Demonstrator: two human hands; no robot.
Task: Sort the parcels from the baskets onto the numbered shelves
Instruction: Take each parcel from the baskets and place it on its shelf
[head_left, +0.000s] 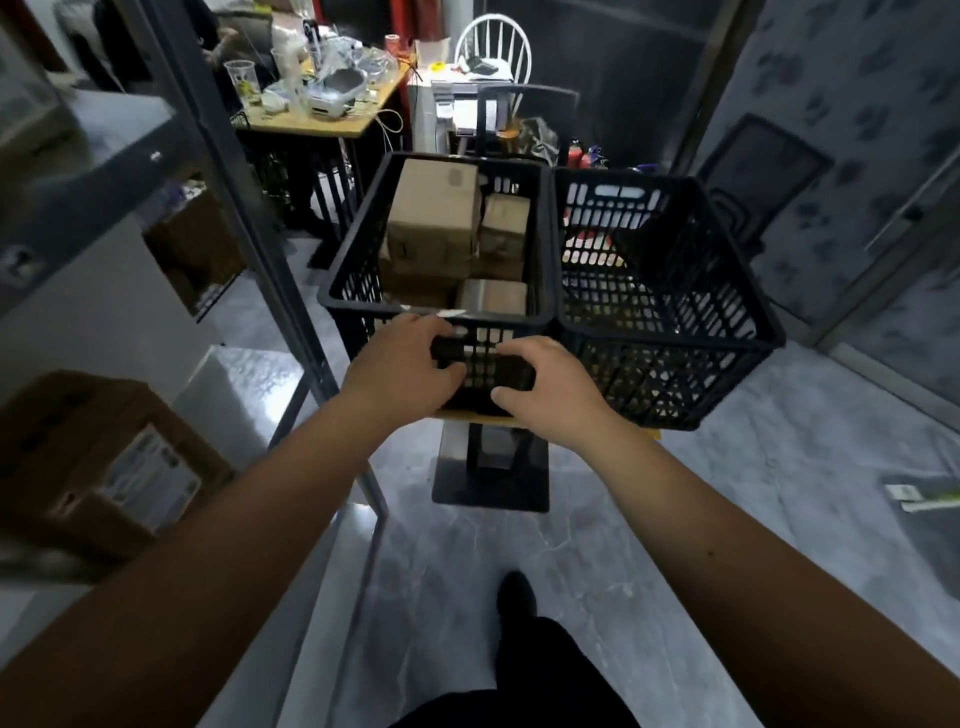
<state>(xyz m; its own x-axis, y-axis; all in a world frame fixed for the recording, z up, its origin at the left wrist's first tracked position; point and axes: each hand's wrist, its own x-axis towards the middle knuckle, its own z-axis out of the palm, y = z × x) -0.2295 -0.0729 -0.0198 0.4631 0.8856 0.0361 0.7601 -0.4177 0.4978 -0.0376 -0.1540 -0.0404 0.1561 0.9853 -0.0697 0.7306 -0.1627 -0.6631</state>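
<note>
Both arms outstretched — left hand (402, 364), right hand (545, 387) around a dark object (485, 364).

A grey marble-patterned floor (467, 551) with a glossy sheen spreads below the hands, where a black pedestal base (491, 480) stands. Far beyond the hands, a wooden surface (332, 122) sits crowded with plastic cups, bags and a small white appliance. Just to its right, a white spindle-back chair (493, 49) stands against a dark wall (623, 62). To the right of the hands, grey wallpaper with a paw-print pattern (852, 78) covers the wall beside a metal-framed glass door (904, 270). Light is dim and cool.
</note>
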